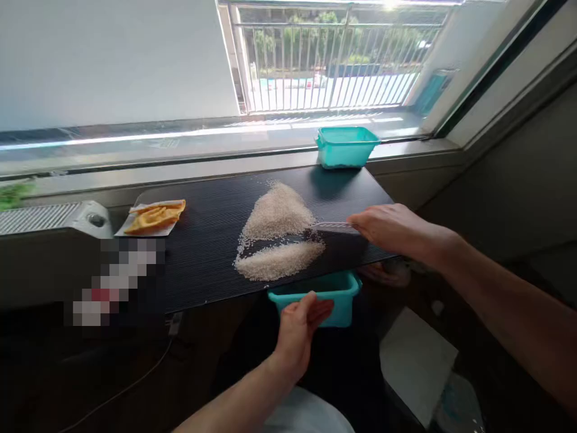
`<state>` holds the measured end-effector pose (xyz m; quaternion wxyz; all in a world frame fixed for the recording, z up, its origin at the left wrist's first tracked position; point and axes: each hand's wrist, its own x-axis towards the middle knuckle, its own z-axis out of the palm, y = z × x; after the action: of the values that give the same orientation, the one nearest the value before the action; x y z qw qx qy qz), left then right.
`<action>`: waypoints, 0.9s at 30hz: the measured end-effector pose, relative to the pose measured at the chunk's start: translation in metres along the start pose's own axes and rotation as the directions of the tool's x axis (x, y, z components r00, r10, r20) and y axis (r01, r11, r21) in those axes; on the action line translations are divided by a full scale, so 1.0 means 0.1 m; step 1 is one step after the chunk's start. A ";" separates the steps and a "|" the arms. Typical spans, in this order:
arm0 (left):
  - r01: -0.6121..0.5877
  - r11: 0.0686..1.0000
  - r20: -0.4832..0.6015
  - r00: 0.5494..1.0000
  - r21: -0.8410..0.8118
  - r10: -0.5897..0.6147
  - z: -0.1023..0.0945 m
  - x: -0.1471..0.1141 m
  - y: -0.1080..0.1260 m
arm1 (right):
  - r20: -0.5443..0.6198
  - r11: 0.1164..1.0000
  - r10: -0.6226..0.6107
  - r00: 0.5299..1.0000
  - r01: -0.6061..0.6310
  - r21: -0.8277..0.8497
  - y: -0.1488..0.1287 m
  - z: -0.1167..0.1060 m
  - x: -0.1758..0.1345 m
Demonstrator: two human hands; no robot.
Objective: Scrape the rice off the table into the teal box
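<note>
My right hand (390, 228) is closed on one end of a thin pale strip with slanting marks (334, 225). It reaches left over the dark table (202, 252), its far tip at a rice pile (277, 213). A narrower ridge of rice (279, 262) lies nearer the front edge, with a scraped dark band between the two. Below that edge is a teal plastic bin (338, 304), partly under the table. My left hand (300, 331) is at the bin's near side, thumb up by the rim and fingers curled against the wall. The bin's inside is mostly hidden.
Another teal bin (349, 147) stands at the table's back right corner by the window. Yellow-orange peel-like pieces (155, 218) lie on a white sheet at the left. A white radiator (54, 219) adjoins the table's left. A cable (135, 385) hangs lower left.
</note>
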<state>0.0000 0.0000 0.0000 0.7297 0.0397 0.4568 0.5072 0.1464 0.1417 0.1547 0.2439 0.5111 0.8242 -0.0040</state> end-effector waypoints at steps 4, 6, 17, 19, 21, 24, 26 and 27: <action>0.000 1.000 0.012 1.000 0.012 0.000 -0.01 -0.01 0.01 | -0.007 0.993 -0.079 0.997 0.079 0.085 -0.04 0.10 -0.15; -0.006 1.000 0.018 1.000 0.008 0.006 -0.02 -0.01 0.00 | -0.006 0.989 -0.101 0.995 0.101 0.110 -0.03 0.10 -0.19; -0.007 1.000 0.033 0.999 0.004 0.006 -0.02 0.01 -0.03 | -0.010 0.993 -0.062 0.998 0.063 0.103 -0.01 0.11 -0.17; -0.007 1.000 0.041 0.999 0.007 0.007 -0.03 0.01 -0.03 | -0.007 0.989 -0.085 0.996 0.085 0.121 -0.01 0.12 -0.22; -0.008 1.000 0.046 0.999 0.012 0.008 -0.04 0.02 -0.04 | -0.006 0.991 -0.074 0.997 0.074 0.108 0.00 0.11 -0.25; -0.013 1.000 0.045 0.999 0.017 0.012 -0.04 0.02 -0.04 | -0.006 0.998 0.001 1.000 -0.001 0.065 0.01 0.08 -0.24; -0.017 1.000 0.039 0.999 0.014 0.016 -0.04 0.03 -0.04 | 0.013 0.998 0.021 1.000 -0.021 0.064 0.00 0.07 -0.24; -0.018 1.000 0.036 0.999 0.012 0.017 -0.04 0.03 -0.04 | 0.026 0.997 0.010 1.000 -0.012 0.070 -0.02 0.07 -0.25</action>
<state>-0.0002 -0.0014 -0.0062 0.7331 0.0572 0.4465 0.5099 0.1568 0.1175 0.1579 0.2363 0.5237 0.8176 -0.0383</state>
